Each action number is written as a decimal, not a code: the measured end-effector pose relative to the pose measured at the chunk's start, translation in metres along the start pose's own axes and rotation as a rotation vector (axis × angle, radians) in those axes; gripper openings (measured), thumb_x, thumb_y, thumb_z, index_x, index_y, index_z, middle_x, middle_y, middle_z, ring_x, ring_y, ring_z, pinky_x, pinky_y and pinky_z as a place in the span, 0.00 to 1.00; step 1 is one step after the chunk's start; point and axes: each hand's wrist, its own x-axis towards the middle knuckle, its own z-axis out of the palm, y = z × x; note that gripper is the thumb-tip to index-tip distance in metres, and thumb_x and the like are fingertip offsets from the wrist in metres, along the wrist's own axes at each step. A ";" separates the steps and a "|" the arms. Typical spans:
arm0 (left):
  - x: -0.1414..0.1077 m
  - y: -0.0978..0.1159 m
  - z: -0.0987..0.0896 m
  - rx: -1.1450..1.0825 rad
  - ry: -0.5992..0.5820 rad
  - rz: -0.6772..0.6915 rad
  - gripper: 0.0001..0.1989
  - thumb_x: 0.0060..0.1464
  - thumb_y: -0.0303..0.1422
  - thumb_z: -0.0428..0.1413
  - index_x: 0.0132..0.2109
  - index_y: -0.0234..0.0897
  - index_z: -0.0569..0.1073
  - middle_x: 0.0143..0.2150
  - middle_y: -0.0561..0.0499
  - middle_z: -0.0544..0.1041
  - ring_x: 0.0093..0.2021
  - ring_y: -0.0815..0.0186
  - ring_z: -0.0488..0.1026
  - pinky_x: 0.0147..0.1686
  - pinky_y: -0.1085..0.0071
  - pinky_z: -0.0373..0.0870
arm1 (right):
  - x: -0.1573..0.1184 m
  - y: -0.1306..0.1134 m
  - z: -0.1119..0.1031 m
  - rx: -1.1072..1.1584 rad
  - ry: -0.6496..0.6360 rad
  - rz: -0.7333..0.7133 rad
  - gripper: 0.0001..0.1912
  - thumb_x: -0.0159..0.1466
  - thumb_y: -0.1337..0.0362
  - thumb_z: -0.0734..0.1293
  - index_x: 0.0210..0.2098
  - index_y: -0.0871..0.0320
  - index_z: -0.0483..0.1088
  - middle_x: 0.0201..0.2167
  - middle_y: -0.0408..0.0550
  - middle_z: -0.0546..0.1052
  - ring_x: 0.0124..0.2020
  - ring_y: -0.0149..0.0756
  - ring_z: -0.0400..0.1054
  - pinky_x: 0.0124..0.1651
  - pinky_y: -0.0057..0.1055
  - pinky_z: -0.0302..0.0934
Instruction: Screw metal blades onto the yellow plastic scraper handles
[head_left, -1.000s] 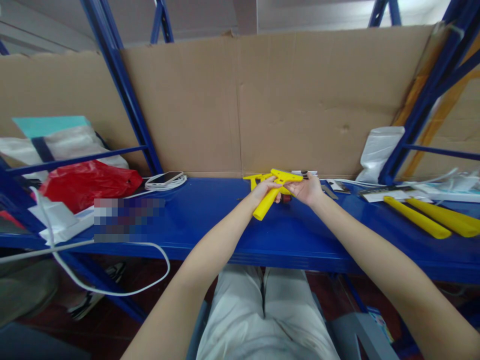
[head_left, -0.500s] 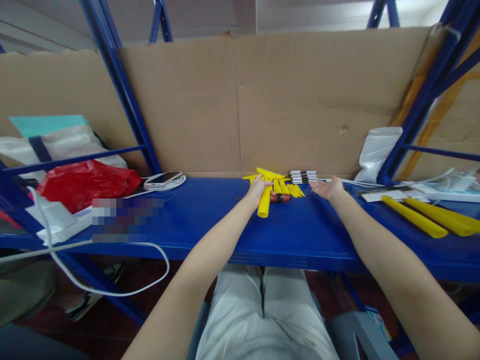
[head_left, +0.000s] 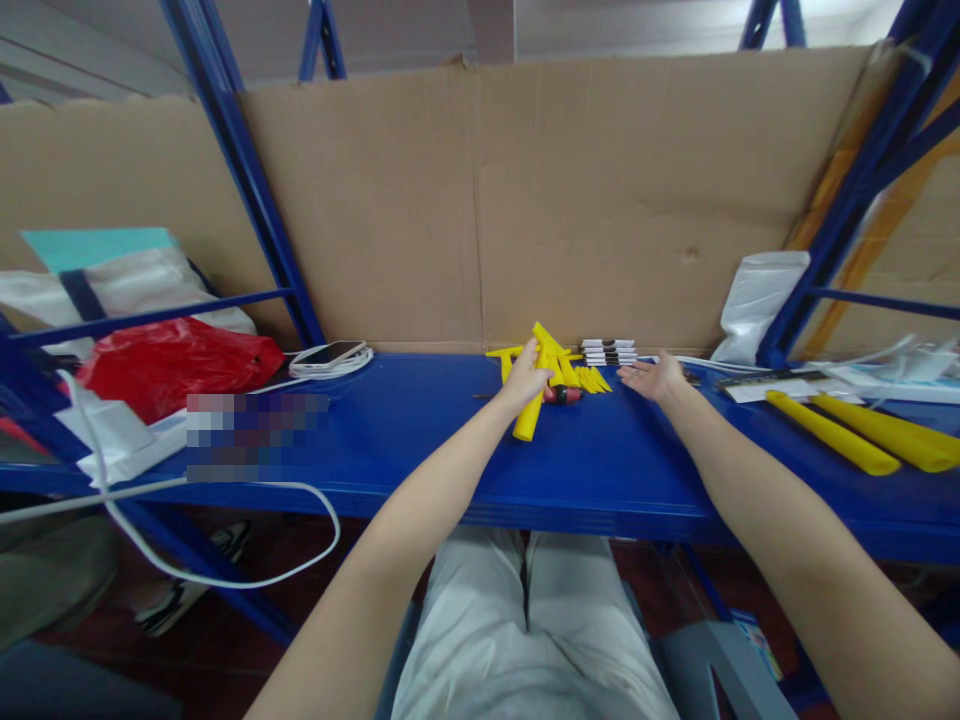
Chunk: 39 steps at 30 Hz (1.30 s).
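Observation:
My left hand (head_left: 526, 378) is wrapped round a yellow plastic handle (head_left: 528, 421) with a crosspiece at its far end, tilted over the table. Behind that hand lie more yellow T-shaped pieces (head_left: 504, 354), partly hidden. A screwdriver with a red and black handle (head_left: 564, 395) rests just to its right. Several small yellow pieces (head_left: 594, 379) lie in a row beside the screwdriver. Palm up with its fingers spread, my right hand (head_left: 654, 378) holds nothing. Close to its fingertips is a stack of white bundles with black bands (head_left: 609, 352).
Long yellow tubes (head_left: 832, 432) lie on the blue table (head_left: 420, 430) at the right, near a white pouch (head_left: 757, 305). A phone (head_left: 337, 353) sits on a coiled white cable at the left, beside a red plastic bag (head_left: 180, 368). Cardboard (head_left: 600, 200) backs the table.
My left hand has tilted the yellow handle, so its crosspiece end now points higher and its near end has shifted slightly. My right hand stays almost where it was.

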 end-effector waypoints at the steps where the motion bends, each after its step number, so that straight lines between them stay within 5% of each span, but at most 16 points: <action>1: -0.001 -0.001 0.000 0.054 -0.003 0.064 0.41 0.44 0.19 0.53 0.66 0.45 0.61 0.59 0.43 0.75 0.41 0.59 0.79 0.34 0.69 0.76 | 0.000 0.000 0.000 0.002 0.005 0.002 0.36 0.72 0.49 0.40 0.69 0.62 0.55 0.66 0.67 0.63 0.58 0.44 0.69 0.47 0.43 0.71; 4: -0.006 0.001 -0.002 0.253 -0.027 0.224 0.39 0.44 0.19 0.54 0.65 0.46 0.66 0.66 0.46 0.70 0.65 0.49 0.66 0.56 0.59 0.72 | 0.000 0.001 0.001 0.009 0.012 0.003 0.36 0.72 0.49 0.41 0.69 0.62 0.55 0.67 0.68 0.61 0.58 0.44 0.70 0.46 0.42 0.72; 8: -0.013 0.004 -0.003 0.528 -0.143 0.338 0.40 0.46 0.17 0.52 0.66 0.48 0.67 0.69 0.51 0.67 0.71 0.53 0.58 0.68 0.53 0.56 | 0.004 0.002 0.001 0.021 0.002 0.003 0.36 0.72 0.49 0.41 0.70 0.62 0.53 0.65 0.69 0.64 0.56 0.45 0.71 0.45 0.44 0.71; 15: -0.013 -0.001 -0.005 0.799 -0.221 0.334 0.35 0.50 0.19 0.52 0.63 0.54 0.71 0.71 0.51 0.63 0.69 0.48 0.60 0.66 0.46 0.56 | 0.004 0.001 0.001 -0.026 -0.007 -0.029 0.31 0.72 0.52 0.45 0.64 0.62 0.61 0.57 0.66 0.71 0.48 0.43 0.74 0.46 0.41 0.70; 23: -0.015 -0.005 -0.008 0.920 -0.249 0.273 0.37 0.50 0.16 0.51 0.62 0.55 0.72 0.74 0.53 0.58 0.69 0.46 0.60 0.66 0.44 0.55 | -0.023 0.005 0.030 -0.370 -0.134 -0.275 0.05 0.63 0.70 0.66 0.32 0.59 0.74 0.26 0.47 0.78 0.32 0.32 0.72 0.43 0.29 0.66; 27: -0.014 -0.004 -0.008 0.922 -0.243 0.267 0.37 0.49 0.15 0.50 0.61 0.54 0.73 0.74 0.54 0.57 0.70 0.47 0.58 0.66 0.43 0.54 | -0.038 0.010 0.037 -0.700 -0.275 -0.445 0.06 0.55 0.73 0.72 0.24 0.60 0.75 0.23 0.45 0.78 0.30 0.32 0.69 0.36 0.26 0.63; 31: -0.015 -0.003 -0.008 0.900 -0.238 0.275 0.37 0.49 0.14 0.50 0.60 0.55 0.74 0.74 0.53 0.58 0.70 0.46 0.58 0.66 0.41 0.53 | -0.046 0.011 0.037 -0.837 -0.393 -0.467 0.07 0.53 0.73 0.73 0.20 0.59 0.76 0.21 0.43 0.76 0.25 0.30 0.65 0.31 0.26 0.58; 39: -0.015 -0.003 -0.007 0.903 -0.219 0.277 0.36 0.50 0.15 0.50 0.60 0.54 0.74 0.74 0.50 0.57 0.68 0.44 0.61 0.65 0.40 0.55 | -0.055 0.004 0.041 -0.887 -0.288 -0.528 0.10 0.55 0.74 0.68 0.19 0.59 0.73 0.20 0.43 0.74 0.26 0.30 0.63 0.33 0.27 0.58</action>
